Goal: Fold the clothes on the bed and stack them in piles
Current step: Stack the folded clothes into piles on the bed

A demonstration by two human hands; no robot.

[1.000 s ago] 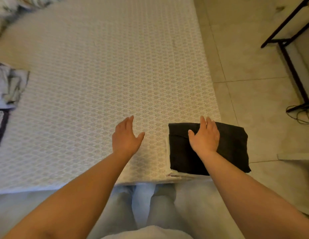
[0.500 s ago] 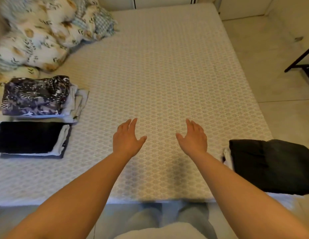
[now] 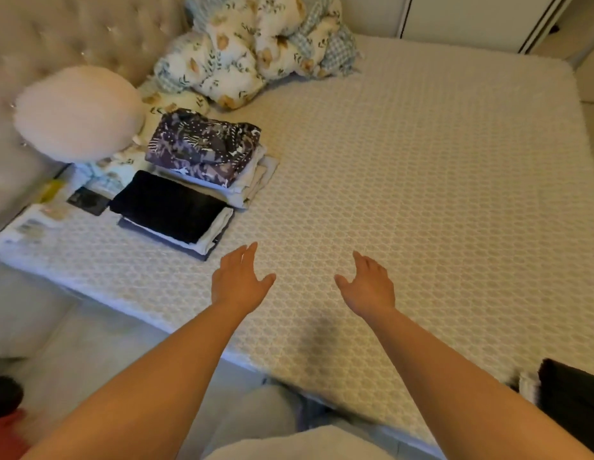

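Two empty hands over the white patterned bed (image 3: 421,180)

Left hand (image 3: 237,282) and right hand (image 3: 368,287) hover with fingers relaxed, holding nothing; a folded black-topped pile (image 3: 171,212) and a purple patterned pile (image 3: 204,147) lie far left.

two piles (image 3: 189,180) far left on bed (image 3: 421,194) | quilt (image 3: 255,48) behind them

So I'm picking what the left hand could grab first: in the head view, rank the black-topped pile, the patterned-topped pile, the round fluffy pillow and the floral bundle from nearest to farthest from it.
1. Black-topped pile, just up-left of the left hand.
2. Patterned-topped pile, right behind the black one.
3. Round fluffy pillow, far left by the headboard.
4. Floral bundle, at the bed's far end.
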